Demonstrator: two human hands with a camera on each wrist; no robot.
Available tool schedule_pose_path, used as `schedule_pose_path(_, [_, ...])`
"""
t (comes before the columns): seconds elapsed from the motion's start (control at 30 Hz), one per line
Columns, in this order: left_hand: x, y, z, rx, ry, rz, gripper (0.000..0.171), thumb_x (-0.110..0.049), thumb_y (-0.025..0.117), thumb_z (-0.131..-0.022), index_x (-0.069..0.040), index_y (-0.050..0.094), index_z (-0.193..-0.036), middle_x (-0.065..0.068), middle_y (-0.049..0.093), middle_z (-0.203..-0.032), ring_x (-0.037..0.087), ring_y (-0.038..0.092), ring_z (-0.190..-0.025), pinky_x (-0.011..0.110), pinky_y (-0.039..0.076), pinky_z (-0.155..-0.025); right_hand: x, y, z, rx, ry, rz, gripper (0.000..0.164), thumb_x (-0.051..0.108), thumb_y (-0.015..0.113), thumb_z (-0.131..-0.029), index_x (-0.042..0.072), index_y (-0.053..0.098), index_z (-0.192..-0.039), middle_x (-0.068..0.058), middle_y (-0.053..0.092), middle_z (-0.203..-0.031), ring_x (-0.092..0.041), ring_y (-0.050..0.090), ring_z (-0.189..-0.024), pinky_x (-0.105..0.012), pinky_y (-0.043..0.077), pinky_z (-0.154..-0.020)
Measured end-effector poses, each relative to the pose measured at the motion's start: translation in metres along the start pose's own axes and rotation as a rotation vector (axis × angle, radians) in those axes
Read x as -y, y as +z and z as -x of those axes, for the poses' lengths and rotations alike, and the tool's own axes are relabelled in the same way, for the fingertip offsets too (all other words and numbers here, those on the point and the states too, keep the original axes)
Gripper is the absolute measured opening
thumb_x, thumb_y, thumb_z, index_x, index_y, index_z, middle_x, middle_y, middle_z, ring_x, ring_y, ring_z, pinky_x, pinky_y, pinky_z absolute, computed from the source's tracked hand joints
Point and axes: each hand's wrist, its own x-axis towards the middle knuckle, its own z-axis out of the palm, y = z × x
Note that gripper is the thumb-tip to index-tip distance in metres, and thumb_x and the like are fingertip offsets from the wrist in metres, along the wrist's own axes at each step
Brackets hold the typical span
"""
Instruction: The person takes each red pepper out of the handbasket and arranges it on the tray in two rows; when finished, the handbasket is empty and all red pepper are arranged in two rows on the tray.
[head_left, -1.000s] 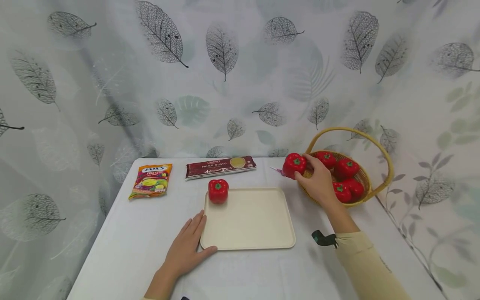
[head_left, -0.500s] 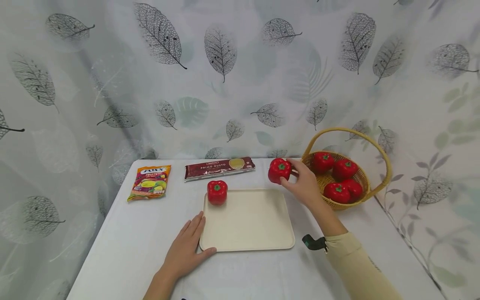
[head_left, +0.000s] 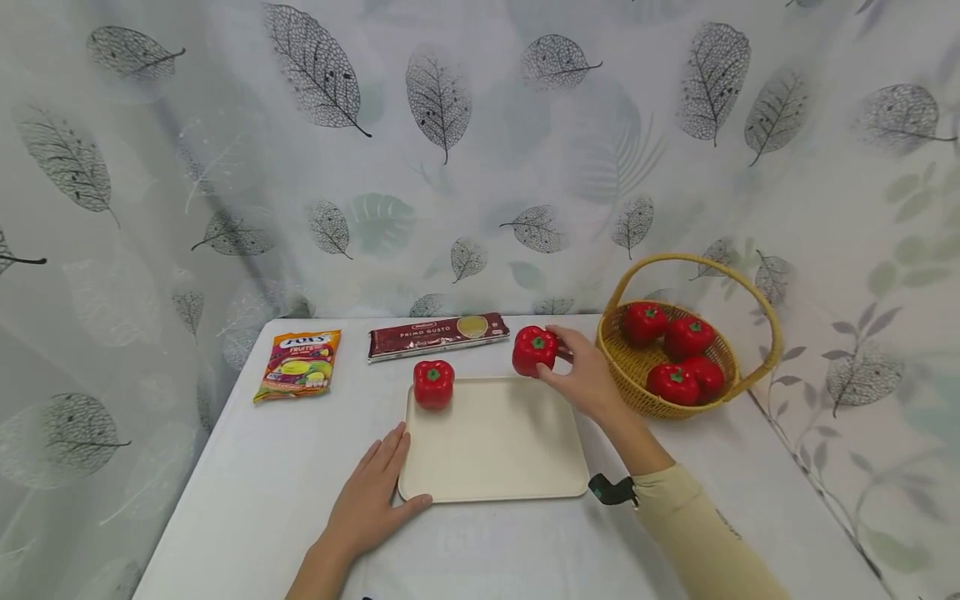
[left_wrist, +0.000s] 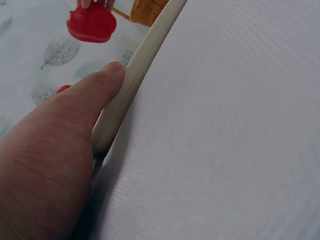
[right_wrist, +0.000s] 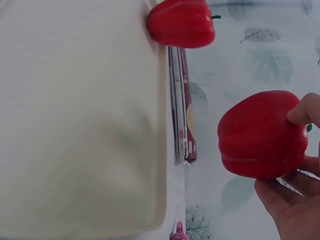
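My right hand (head_left: pixel 585 371) grips a red bell pepper (head_left: pixel 535 351) between thumb and fingers, holding it up above the back right edge of a cream tray (head_left: pixel 495 450). In the right wrist view the held pepper (right_wrist: pixel 262 135) hangs apart from the tray. A second bell pepper (head_left: pixel 433 385) stands in the tray's back left corner. My left hand (head_left: pixel 367 500) lies flat at the tray's left side, fingers straight, its thumb touching the front left corner. The left wrist view shows that thumb (left_wrist: pixel 107 82) against the tray rim (left_wrist: pixel 135 75).
A yellow wicker basket (head_left: pixel 626 367) with a tall handle stands at the right, with several red bell peppers inside. Behind the tray lies a long dark red packet (head_left: pixel 438 336). An orange candy bag (head_left: pixel 298 365) is at the back left. A leaf-patterned curtain hangs behind the table.
My right hand has carried the pepper leftward from beside the basket to above the tray's back right edge. My left hand stays at the tray's left side.
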Motion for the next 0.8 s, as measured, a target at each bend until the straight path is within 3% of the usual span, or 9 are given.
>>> schedule_pose_path(0.8, [0.002, 0.004, 0.0, -0.037, 0.015, -0.005, 0.111, -0.079, 0.065, -0.093, -0.005, 0.035, -0.169, 0.006, 0.026, -0.178, 0.024, 0.029, -0.162, 0.05, 0.025, -0.131, 0.011, 0.039, -0.001, 0.118, -0.05, -0.075, 0.071, 0.016, 0.089, -0.09, 0.006, 0.057, -0.153, -0.012, 0.063, -0.148, -0.033, 0.063, -0.131, -0.052, 0.06, -0.102])
